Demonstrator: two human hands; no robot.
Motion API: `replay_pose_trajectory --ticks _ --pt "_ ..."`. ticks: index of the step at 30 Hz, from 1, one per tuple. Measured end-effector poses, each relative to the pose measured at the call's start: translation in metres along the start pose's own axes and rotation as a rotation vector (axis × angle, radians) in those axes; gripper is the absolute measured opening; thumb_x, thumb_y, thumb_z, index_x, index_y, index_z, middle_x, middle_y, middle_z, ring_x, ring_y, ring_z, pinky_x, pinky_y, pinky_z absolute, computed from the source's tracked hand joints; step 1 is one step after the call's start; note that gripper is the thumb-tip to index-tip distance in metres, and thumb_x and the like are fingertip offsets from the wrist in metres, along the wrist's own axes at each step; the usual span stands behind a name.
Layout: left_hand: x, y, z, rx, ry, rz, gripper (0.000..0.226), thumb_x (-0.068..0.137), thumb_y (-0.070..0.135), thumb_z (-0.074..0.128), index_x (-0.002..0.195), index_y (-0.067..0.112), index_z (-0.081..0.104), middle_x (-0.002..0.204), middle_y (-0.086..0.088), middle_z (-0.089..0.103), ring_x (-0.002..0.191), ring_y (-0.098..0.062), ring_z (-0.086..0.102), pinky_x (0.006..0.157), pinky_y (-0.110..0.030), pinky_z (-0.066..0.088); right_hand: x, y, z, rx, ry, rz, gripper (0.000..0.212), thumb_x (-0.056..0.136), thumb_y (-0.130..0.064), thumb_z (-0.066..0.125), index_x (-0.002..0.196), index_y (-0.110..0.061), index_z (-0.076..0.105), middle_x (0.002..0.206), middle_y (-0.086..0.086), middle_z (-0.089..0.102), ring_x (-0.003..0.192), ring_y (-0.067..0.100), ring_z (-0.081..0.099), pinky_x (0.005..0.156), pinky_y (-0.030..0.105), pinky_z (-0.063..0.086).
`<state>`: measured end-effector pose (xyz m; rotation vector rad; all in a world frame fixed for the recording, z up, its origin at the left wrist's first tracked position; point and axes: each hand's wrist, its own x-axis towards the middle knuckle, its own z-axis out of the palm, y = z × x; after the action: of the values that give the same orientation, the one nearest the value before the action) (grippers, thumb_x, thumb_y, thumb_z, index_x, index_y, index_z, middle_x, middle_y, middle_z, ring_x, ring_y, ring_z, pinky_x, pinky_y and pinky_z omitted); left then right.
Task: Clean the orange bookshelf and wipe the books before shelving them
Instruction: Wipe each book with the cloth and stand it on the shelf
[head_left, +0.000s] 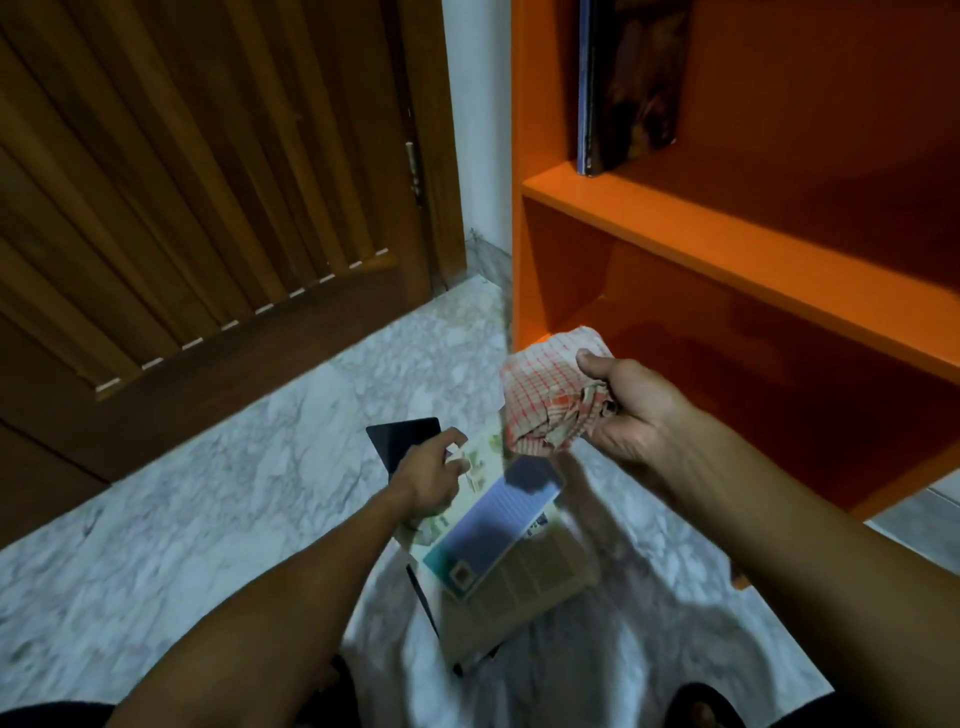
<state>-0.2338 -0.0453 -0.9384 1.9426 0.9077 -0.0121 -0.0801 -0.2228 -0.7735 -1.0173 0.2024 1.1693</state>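
The orange bookshelf (727, 249) fills the right side, with one dark book (628, 83) standing upright on its upper shelf. My right hand (634, 410) is shut on a crumpled red-and-white checked cloth (550, 389), held in front of the lower shelf. A loose pile of books (498, 540) lies on the marble floor below. My left hand (431, 478) reaches down to the pile's far end, fingers spread over a pale book (480, 462) beside a dark book (400, 439). Whether it grips anything is unclear.
A brown slatted wooden door (197, 197) stands at the left, a white wall strip between it and the shelf. The white marble floor (208, 509) spreads around the pile. My dark-clothed knees show at the bottom edge.
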Motion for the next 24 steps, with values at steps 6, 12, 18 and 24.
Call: replay_pose_trajectory --ticks 6,12,18,24 --pt "-0.048 0.072 -0.072 -0.321 0.048 0.044 0.009 0.102 0.008 0.049 0.107 0.009 0.057 0.056 0.001 0.059 0.037 -0.010 0.048 0.043 -0.022 0.036 -0.020 -0.017 -0.002 -0.032 -0.045 -0.073 0.029 0.100 -0.017 0.053 0.121 0.003 0.056 0.104 0.024 0.073 0.094 0.037 0.071 0.084 0.057 0.049" --pt "-0.107 0.118 -0.125 -0.663 0.002 -0.024 0.012 0.104 0.014 0.044 0.114 0.008 0.049 0.113 -0.021 0.072 0.096 -0.033 0.073 0.059 -0.035 0.061 -0.025 -0.017 0.010 -0.367 0.068 -0.636 0.027 0.103 -0.010 0.045 0.126 -0.009 0.060 0.102 0.011 0.069 0.078 0.019 0.065 0.060 0.027 0.052" --pt "-0.146 0.134 -0.120 -0.786 -0.001 0.023 0.015 0.103 0.015 0.046 0.117 0.011 0.050 0.111 -0.017 0.073 0.095 -0.034 0.074 0.073 -0.052 0.061 -0.017 -0.004 0.020 -1.027 0.035 -1.118 0.032 0.102 -0.017 0.048 0.130 -0.029 0.058 0.125 -0.011 0.062 0.108 0.006 0.058 0.094 0.036 0.045" --pt "-0.144 0.148 -0.101 -0.785 0.112 0.085 0.018 0.105 0.016 0.044 0.121 0.011 0.049 0.108 -0.019 0.073 0.101 -0.038 0.071 0.082 -0.061 0.056 -0.008 0.034 0.015 -1.509 0.001 -1.275 0.066 0.094 0.001 0.047 0.151 -0.028 0.033 0.154 -0.018 0.012 0.142 -0.014 -0.014 0.123 0.045 -0.012"
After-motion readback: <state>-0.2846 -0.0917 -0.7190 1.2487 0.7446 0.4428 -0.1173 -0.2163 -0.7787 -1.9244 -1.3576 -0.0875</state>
